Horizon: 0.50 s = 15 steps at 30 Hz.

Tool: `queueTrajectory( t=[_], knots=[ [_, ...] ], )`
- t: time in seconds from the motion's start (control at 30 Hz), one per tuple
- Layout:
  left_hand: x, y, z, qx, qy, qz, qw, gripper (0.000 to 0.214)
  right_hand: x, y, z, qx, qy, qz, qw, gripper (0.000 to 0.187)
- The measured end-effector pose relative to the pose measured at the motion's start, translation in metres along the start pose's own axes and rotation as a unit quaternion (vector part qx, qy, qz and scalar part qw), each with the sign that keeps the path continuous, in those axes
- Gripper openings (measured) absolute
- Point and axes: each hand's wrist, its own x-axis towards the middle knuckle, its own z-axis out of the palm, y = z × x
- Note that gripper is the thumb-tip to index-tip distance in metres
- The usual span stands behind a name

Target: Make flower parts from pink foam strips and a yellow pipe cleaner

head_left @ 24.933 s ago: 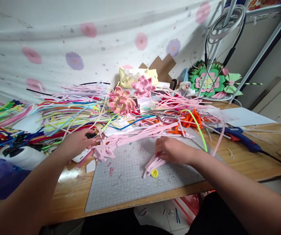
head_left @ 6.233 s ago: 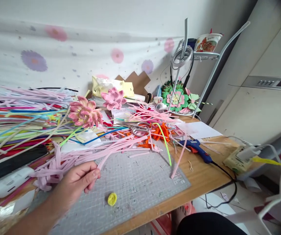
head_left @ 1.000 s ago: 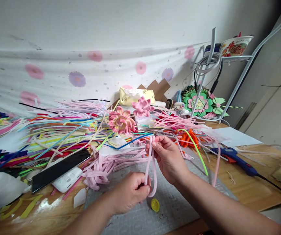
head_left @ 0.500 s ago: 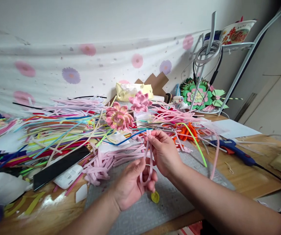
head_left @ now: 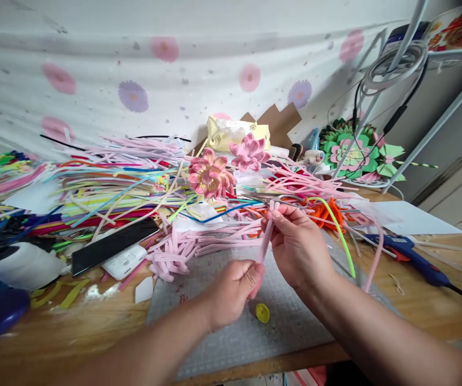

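Both my hands hold one folded pink pipe cleaner point(head_left: 265, 240) above the grey cutting mat point(head_left: 223, 332). My left hand point(head_left: 233, 292) pinches its lower, folded end with closed fingers. My right hand point(head_left: 301, 246) pinches the two upper ends together near the top. A small yellow coiled disc point(head_left: 262, 312) lies on the mat just below my hands. A bunch of bent pink pipe cleaners point(head_left: 183, 249) lies on the mat's far left edge.
A big heap of coloured pipe cleaners point(head_left: 106, 185) covers the table's back. Two pink flowers point(head_left: 210, 174) stand in it. A black phone point(head_left: 114, 245), a blue glue gun point(head_left: 411, 256), scissors point(head_left: 285, 199), orange pipe cleaners point(head_left: 329, 212) and a metal rack point(head_left: 395, 86) surround the mat.
The looped pink pipe cleaner has been pressed flat into a narrow doubled strip. My left hand has closed on its lower end. The camera has tilted down slightly.
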Motion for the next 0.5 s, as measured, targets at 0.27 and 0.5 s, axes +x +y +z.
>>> queueTrajectory(
  t=[0.27, 0.5],
  knots=[
    [0.003, 0.005, -0.012, 0.102, -0.017, 0.049, 0.993, 0.036, 0.000, -0.001, -0.002, -0.012, -0.045, -0.007, 0.999, 0.015],
    [0.007, 0.008, -0.026, 0.131, 0.013, 0.029, 0.991, 0.015, 0.003, 0.001, -0.033, -0.145, -0.174, 0.014, 0.974, 0.011]
  ],
)
